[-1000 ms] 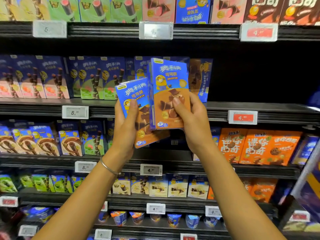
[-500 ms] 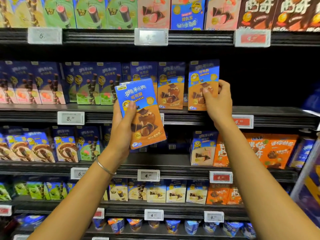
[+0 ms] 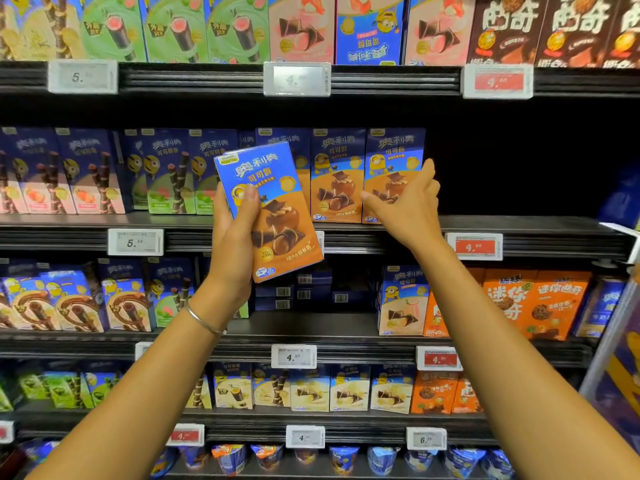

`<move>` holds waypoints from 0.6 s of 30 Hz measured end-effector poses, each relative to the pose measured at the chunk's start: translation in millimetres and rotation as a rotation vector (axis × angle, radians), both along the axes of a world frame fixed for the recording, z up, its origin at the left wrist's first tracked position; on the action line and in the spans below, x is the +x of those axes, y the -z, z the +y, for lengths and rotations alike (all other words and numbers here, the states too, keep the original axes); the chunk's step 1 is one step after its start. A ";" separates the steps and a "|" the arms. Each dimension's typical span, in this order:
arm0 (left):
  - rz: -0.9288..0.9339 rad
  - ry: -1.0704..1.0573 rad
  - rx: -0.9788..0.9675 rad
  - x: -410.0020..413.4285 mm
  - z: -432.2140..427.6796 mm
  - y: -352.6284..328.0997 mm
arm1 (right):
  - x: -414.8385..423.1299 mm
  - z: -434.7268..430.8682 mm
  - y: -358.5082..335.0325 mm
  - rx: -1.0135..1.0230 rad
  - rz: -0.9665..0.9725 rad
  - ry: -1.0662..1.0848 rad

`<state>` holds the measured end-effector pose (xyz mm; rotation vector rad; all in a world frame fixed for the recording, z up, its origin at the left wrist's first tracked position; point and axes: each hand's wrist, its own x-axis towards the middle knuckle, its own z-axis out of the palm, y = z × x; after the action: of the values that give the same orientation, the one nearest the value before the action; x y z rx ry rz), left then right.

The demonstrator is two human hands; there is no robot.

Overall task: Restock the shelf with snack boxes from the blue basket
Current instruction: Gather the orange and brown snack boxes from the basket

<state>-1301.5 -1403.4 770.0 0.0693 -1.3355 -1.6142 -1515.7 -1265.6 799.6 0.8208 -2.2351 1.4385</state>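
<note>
So the person is mid-restock here. The left hand (image 3: 235, 237) has a proper grip on one box (image 3: 273, 216), thumb across the front and fingers wrapped behind. The box sits centre frame, tilted with its top leaning left, in front of the shelf (image 3: 519, 225) rather than on it.

The right hand (image 3: 408, 206) is empty and wide open, fingers spread. It's right up by the end box (image 3: 394, 168), the last one in the matching row just right of centre. Can't tell if it's actually touching that box or just hovering in front of it. Right of the end box the shelf is a dark gap (image 3: 512, 168) with nothing showing in it.

The basket isn't in view at all.

Looks like the placing step: one box in hand, slot open beside the row. Next move probably calls for straightening the box upright, carrying it right past the end box and sliding it in flush. The right hand would need to clear out, or take the box over, since it's closer to the gap.
</note>
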 end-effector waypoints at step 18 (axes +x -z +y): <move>-0.177 0.140 0.002 -6.9 -19.5 -38.6 | -1.3 -8.2 -2.8 0.225 0.031 0.136</move>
<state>-1308.4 -1422.9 808.6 0.1252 -1.5021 -1.7597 -1516.9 -1273.8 802.3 0.7358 -2.4085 1.1202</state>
